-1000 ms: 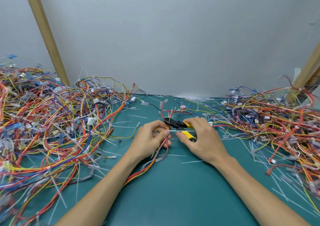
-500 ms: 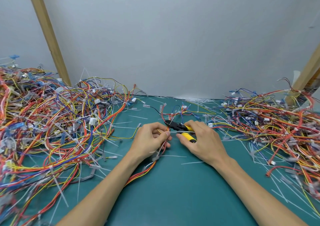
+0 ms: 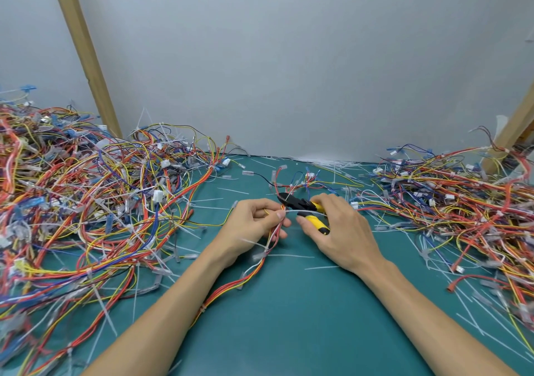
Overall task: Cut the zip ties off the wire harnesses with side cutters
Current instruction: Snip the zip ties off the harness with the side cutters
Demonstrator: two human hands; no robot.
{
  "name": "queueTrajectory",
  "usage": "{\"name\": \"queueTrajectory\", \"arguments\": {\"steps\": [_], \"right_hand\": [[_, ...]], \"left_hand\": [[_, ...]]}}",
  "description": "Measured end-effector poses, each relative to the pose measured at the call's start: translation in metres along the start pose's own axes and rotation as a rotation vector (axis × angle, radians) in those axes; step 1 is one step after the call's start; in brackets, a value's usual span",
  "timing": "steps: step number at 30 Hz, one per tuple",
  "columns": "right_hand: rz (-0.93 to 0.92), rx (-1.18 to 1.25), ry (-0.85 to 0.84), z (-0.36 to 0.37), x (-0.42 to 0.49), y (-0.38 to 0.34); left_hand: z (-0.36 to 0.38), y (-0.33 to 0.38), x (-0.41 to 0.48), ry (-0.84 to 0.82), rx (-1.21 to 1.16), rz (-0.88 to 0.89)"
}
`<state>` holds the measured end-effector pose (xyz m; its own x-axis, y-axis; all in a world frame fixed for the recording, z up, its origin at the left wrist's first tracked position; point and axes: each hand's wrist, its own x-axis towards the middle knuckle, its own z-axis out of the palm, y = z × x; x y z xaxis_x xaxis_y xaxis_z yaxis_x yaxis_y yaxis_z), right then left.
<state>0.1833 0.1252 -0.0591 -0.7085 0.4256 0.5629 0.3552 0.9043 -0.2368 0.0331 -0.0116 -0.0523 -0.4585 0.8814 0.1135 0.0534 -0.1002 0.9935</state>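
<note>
We see the left hand (image 3: 254,222) pinching a harness (image 3: 251,271) between thumb and fingers, closed on the wire bundle, probably to keep it taut and raised so a tie stands clear for the blades. The right hand (image 3: 339,231) is wrapped around the yellow grips of the cutters (image 3: 303,206), closed on them, black head pointing toward the left hand. A white zip tie (image 3: 300,212) runs sideways from the left fingertips (image 3: 280,216) across the cutters, between the two grips; whether the blades are already on it we cannot tell, too small. The harness trails from the left hand toward the viewer over the green surface (image 3: 289,332), with more ties visible along it, so we judge this harness is not finished. The cutters' head sits just beside the left fingertips, nearly touching. A big pile of harnesses (image 3: 86,208) lies well left of the left hand, another pile (image 3: 462,202) well to its right past the right hand; which is done we cannot tell. Cut tie scraps (image 3: 323,267) litter the surface near the hands. Risk as we judge it: nicking a wire, since the blades work so close to the bundle.
</note>
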Motion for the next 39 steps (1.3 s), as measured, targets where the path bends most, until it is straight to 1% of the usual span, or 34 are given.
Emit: {"name": "queueTrajectory", "arguments": {"steps": [7, 11, 14, 17, 19, 22, 26, 29, 34, 39], "right_hand": [[-0.074, -0.074, 0.120, 0.000, 0.001, 0.001], [-0.057, -0.072, 0.119, 0.000, 0.001, -0.001], [-0.043, -0.074, 0.106, 0.000, 0.000, -0.001], [-0.037, -0.073, 0.076, 0.000, 0.001, -0.001], [-0.038, -0.065, 0.064, -0.001, 0.001, 0.000], [-0.029, -0.057, 0.041, -0.002, 0.001, 0.000], [-0.046, -0.072, 0.070, -0.002, 0.001, -0.001], [-0.075, -0.098, 0.053, -0.002, 0.000, -0.002], [-0.057, -0.090, 0.023, -0.002, 0.000, -0.003], [-0.006, -0.032, -0.004, -0.003, -0.003, -0.001]], "left_hand": [[-0.001, 0.002, 0.000, -0.012, -0.021, -0.001], [-0.002, 0.003, 0.000, -0.005, -0.025, -0.001], [-0.002, 0.001, -0.001, 0.039, -0.070, 0.054], [-0.002, 0.000, -0.001, -0.017, -0.008, 0.123], [-0.002, 0.000, -0.001, -0.038, 0.021, 0.127], [0.001, 0.001, 0.000, 0.004, 0.046, 0.097], [0.006, 0.001, 0.001, 0.032, 0.133, 0.042], [0.007, -0.002, 0.002, 0.028, 0.213, 0.047], [0.008, -0.002, 0.000, 0.044, 0.162, 0.057], [0.008, -0.005, 0.000, 0.106, 0.301, 0.066]]}}
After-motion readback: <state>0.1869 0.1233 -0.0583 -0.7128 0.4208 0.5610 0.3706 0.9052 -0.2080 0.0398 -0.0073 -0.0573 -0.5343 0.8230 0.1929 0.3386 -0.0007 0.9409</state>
